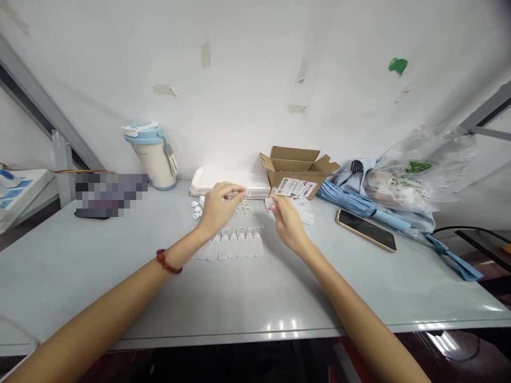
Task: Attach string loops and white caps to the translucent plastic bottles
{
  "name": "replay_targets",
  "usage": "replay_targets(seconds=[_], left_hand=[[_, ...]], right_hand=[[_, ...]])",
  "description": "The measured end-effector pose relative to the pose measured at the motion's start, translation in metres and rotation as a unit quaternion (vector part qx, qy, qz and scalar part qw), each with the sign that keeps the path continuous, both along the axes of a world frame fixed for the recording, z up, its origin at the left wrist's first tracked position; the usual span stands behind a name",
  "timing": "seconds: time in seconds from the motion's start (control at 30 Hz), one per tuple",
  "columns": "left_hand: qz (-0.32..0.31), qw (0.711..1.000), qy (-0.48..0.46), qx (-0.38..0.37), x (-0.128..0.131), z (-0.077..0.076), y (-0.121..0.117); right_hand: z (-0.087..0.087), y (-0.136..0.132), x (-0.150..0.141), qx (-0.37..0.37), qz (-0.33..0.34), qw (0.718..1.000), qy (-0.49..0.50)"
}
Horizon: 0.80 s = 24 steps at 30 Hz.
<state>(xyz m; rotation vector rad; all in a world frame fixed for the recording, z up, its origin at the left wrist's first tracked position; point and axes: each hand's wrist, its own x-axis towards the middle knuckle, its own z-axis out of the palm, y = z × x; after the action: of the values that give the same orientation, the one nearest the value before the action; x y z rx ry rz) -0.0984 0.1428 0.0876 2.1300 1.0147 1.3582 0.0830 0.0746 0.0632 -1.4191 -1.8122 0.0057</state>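
Note:
My left hand point(219, 207), a red bead bracelet point(168, 261) at its wrist, pinches a small white loop of cord point(248, 192) between thumb and fingertips. To its right, my right hand point(288, 221) grips a small translucent plastic tag point(269, 203), partly covered by the fingers. A gap separates the two hands. Below them, a row of translucent tags point(239, 246) with cords at their tops lies on the table. Loose white cords point(246, 208) lie between the hands. Small white pieces point(197, 208) sit left of my left hand, and more clear tags point(305, 214) lie behind my right.
White flat packs point(231, 181) are stacked against the wall beside an open cardboard box point(295, 175). A tumbler point(154, 159) stands back left, near a blurred-out object point(114, 194). On the right are a phone point(366, 230), a blue umbrella point(351, 199) and a plastic bag point(415, 175).

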Motion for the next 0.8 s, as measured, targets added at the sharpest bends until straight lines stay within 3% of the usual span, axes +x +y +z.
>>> replay_targets(seconds=[0.07, 0.23, 0.53, 0.8], left_hand=[[-0.041, 0.999, 0.001, 0.018, -0.011, -0.003, -0.013], [-0.032, 0.994, 0.054, 0.092, -0.026, -0.013, -0.033], [-0.043, 0.998, 0.029, -0.022, -0.027, -0.006, -0.046], [-0.069, 0.997, 0.031, 0.012, -0.025, -0.009, -0.048]], right_hand=[[0.003, -0.006, -0.01, -0.009, 0.043, 0.999, 0.003], [0.007, -0.019, -0.031, -0.006, 0.116, 0.993, -0.004], [-0.001, -0.023, -0.035, -0.028, 0.124, 0.992, -0.002], [0.002, -0.029, -0.038, -0.025, 0.128, 0.991, -0.036]])
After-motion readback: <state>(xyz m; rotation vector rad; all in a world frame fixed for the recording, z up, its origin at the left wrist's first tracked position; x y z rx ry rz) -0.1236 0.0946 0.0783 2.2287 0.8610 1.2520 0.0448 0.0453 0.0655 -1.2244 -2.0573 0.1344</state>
